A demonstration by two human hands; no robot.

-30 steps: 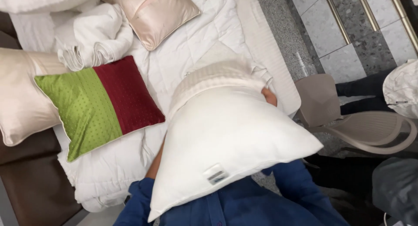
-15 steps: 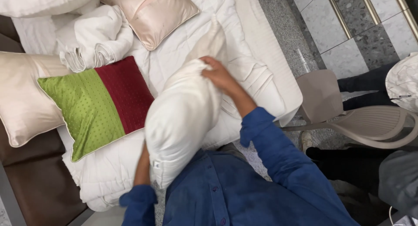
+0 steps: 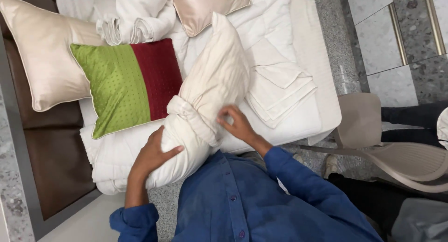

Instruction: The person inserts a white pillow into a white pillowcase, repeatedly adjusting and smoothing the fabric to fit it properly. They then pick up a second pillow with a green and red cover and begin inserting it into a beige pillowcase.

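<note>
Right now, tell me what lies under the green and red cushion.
The green and red cushion rests on white bedding, its left corner overlapping a beige satin pillow. Whatever lies directly beneath it is covered.
</note>
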